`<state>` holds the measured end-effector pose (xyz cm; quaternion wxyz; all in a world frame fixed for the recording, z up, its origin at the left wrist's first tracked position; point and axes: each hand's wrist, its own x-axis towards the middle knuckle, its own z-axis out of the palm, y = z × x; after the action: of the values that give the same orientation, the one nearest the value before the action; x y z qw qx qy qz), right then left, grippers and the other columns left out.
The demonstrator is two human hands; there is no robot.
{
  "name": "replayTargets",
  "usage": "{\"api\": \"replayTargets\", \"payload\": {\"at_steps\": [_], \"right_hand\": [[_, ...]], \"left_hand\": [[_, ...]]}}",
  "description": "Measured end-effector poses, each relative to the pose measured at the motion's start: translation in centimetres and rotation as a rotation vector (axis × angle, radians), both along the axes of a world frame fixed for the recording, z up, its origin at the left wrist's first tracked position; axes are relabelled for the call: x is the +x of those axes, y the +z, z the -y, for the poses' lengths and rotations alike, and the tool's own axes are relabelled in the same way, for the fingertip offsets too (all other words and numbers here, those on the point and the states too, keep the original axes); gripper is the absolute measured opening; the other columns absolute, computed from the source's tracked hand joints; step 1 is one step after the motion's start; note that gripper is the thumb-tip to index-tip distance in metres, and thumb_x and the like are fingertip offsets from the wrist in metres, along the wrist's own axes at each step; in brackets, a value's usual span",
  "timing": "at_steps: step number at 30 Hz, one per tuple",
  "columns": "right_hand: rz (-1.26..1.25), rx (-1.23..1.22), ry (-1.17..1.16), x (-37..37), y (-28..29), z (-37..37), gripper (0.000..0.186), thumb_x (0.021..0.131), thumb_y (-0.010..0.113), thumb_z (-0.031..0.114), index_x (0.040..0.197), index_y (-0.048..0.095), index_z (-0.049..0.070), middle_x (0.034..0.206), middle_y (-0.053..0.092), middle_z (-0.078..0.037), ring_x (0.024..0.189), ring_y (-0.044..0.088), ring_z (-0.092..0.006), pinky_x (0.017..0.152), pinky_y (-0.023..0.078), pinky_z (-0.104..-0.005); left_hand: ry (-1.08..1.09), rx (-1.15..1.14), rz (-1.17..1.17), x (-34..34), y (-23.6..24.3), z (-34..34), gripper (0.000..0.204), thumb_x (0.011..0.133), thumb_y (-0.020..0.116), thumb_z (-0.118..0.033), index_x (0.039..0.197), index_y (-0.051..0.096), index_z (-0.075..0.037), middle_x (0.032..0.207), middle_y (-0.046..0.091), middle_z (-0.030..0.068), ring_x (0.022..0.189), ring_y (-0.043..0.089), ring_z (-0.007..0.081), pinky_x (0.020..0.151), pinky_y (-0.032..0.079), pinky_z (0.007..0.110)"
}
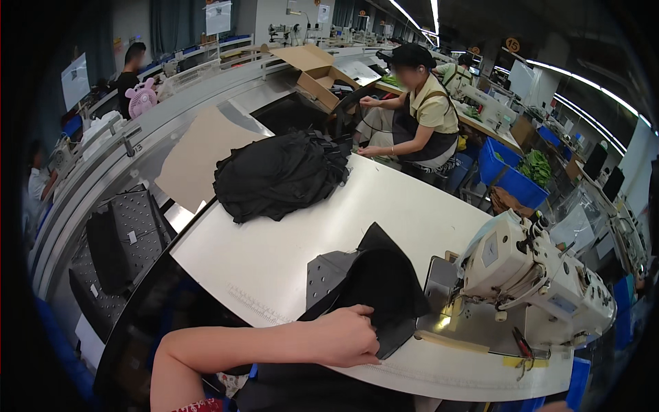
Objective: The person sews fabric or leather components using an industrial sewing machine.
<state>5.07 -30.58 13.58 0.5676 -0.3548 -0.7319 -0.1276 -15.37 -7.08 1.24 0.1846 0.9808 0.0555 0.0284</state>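
My left hand (347, 336) reaches across the near edge of the white table (288, 240), its fingers curled on a black fabric piece (374, 275) with a grey, dotted panel (326, 278) beside it. The piece lies just left of a white sewing machine (508, 268), by the machine's metal plate. Thread snips (522, 347) rest right of the needle area. Only a small part of my right hand (552, 406) shows at the lower right edge, below the table; its fingers are hidden.
A heap of black fabric (278, 175) lies on the table's far left corner. Behind it a co-worker (425, 117) sits handling something dark. Blue bins (501, 168) stand to the right. A cardboard box (312, 82), beige board (199, 151) and dark perforated panels (127, 240) lie beyond the table.
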Motion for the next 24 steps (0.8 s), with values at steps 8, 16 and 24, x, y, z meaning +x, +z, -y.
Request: {"api": "replayTargets", "payload": {"at_steps": [8, 16, 24], "right_hand": [[0.279, -1.086, -0.139, -3.2, -8.3, -20.8, 0.074, 0.088, 0.067, 0.031, 0.143, 0.033, -0.005, 0.100, 0.065, -0.031, 0.095, 0.065, -0.0433, 0.080, 0.052, -0.0477], [-0.269, -0.752, -0.133, -4.2, -10.6, -13.6, 0.033, 0.090, 0.060, 0.007, 0.122, 0.060, 0.000, 0.079, 0.068, -0.020, 0.062, 0.068, -0.0268, 0.057, 0.048, -0.0278], [-0.031, -0.377, 0.217, -1.8, -6.4, -6.3, 0.055, 0.087, 0.071, 0.019, 0.133, 0.047, 0.002, 0.120, 0.061, -0.022, 0.108, 0.061, -0.0316, 0.090, 0.049, -0.0372]], "left_hand": [[0.194, 0.012, 0.594, -3.5, 1.9, 5.7, 0.021, 0.087, 0.073, -0.026, 0.080, 0.068, -0.007, 0.073, 0.063, 0.0044, 0.077, 0.066, 0.0213, 0.096, 0.051, 0.037], [0.300, -1.486, 1.127, -2.3, 0.6, 7.8, 0.071, 0.097, 0.060, -0.035, 0.148, 0.027, 0.001, 0.149, 0.038, 0.0159, 0.137, 0.039, 0.0259, 0.114, 0.032, 0.044], [0.486, -1.826, 1.100, -0.7, 0.6, 10.7, 0.058, 0.102, 0.043, -0.045, 0.137, 0.043, 0.002, 0.134, 0.053, 0.0180, 0.123, 0.053, 0.0302, 0.107, 0.040, 0.044]]}}
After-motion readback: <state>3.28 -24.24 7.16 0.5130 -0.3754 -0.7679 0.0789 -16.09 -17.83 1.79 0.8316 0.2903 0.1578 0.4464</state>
